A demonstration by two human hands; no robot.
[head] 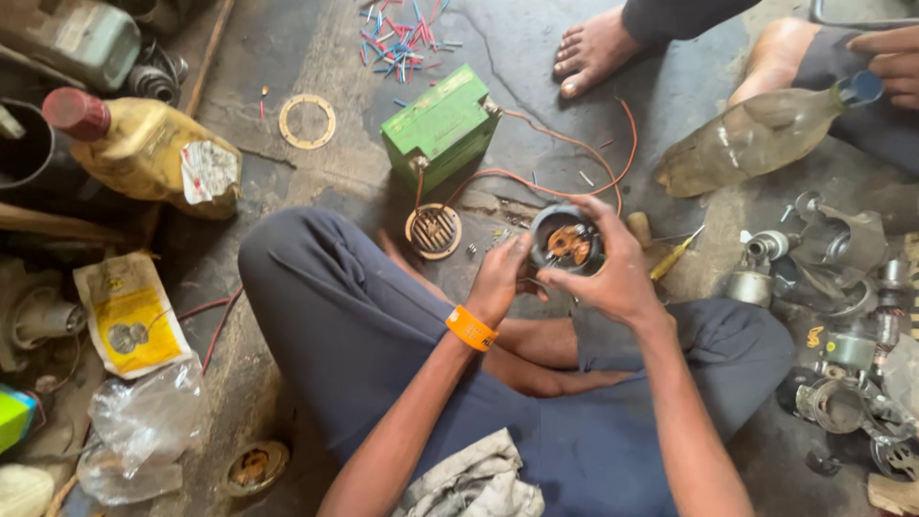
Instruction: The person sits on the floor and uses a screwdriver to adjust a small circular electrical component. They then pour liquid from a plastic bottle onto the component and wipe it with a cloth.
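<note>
I sit cross-legged on a concrete floor. My right hand [617, 273] cups a small round metal part [567, 241] with copper windings inside. My left hand [501, 278], with an orange band on its wrist, pinches at the left rim of that part. Red wires [574, 144] run from the part's area to a green box-shaped battery [440, 124] standing on the floor just beyond my knees. A round grilled metal cover [433, 231] lies beside the battery, near my left hand.
A yellow bottle with a red cap [144, 148] lies at left, a clear plastic bottle [756, 134] at right. Metal parts [842, 316] pile up at right. Another person's foot [593, 48] rests ahead. Coloured wire pieces [402, 38], a ring gasket [307, 122], a screwdriver [675, 255].
</note>
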